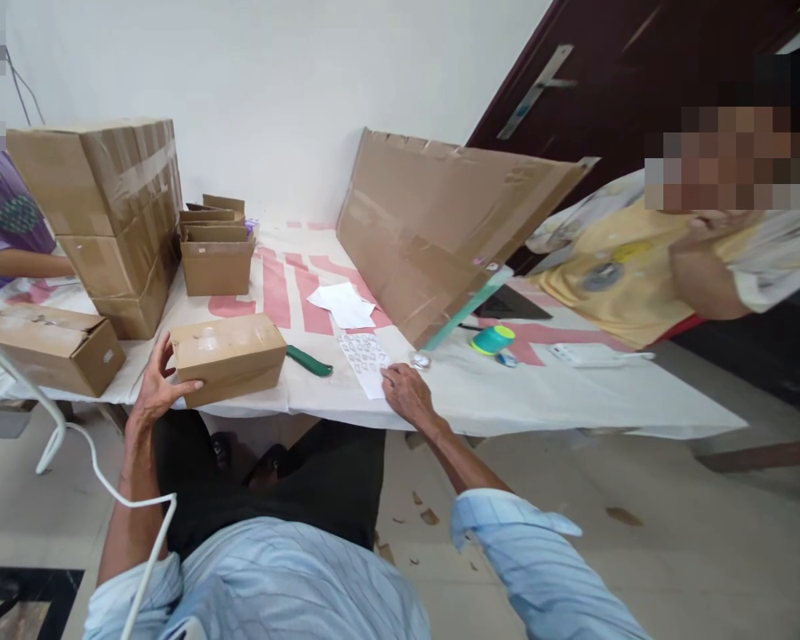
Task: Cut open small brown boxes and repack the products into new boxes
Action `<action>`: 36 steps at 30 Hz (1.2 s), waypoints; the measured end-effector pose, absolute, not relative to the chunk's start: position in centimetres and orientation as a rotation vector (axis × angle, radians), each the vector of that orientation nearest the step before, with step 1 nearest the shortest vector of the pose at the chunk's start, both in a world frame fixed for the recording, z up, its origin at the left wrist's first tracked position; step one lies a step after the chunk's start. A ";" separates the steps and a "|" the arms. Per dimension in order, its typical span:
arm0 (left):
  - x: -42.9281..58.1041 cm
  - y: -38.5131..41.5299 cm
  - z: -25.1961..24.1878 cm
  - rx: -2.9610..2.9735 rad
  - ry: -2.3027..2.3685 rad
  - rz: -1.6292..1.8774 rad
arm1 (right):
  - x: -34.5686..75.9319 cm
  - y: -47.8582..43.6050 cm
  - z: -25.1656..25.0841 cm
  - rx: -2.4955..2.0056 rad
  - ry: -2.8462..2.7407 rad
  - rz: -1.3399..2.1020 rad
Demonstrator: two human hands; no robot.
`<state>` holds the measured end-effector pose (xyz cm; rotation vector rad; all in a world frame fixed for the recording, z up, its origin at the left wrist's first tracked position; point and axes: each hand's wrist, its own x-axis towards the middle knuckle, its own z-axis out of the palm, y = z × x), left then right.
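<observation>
A small taped cardboard box (pixel 230 360) lies at the table's front edge. My left hand (pixel 158 384) grips its left end, thumb at the front and fingers behind. My right hand (pixel 408 394) rests on the table with curled fingers at the right edge of a white sheet of small round stickers (pixel 362 360); its fingertips are partly hidden. Between the box and the sheet lies a green box cutter (pixel 309 360). A small shiny silver item (pixel 420 360) sits just beyond my right hand, and loose white papers (pixel 343 305) lie behind the sheet.
Stacked taped cartons (pixel 124 196), another closed box (pixel 53 342) and open boxes (pixel 217 258) stand at left. A large cardboard panel (pixel 440 222) leans behind. A tape roll (pixel 492 339) and white power strip (pixel 593 356) lie right. People are at both sides; a white cable (pixel 107 476) hangs near my left arm.
</observation>
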<state>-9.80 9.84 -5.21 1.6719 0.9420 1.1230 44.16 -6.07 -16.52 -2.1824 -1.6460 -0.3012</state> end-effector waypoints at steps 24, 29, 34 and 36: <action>-9.8 8.5 -4.4 1.709 0.826 1.127 | 33.0 -2.5 -8.7 -1.552 -1.444 0.131; -10.2 7.8 -3.9 1.729 0.828 1.065 | 27.1 -1.0 -6.3 -1.399 -1.496 0.466; -10.2 7.6 -4.1 1.718 0.844 1.077 | 25.0 -0.7 -5.1 -1.330 -1.546 0.521; -10.1 7.6 -4.2 1.700 0.847 1.100 | 24.9 -1.0 -4.8 -1.327 -1.547 0.549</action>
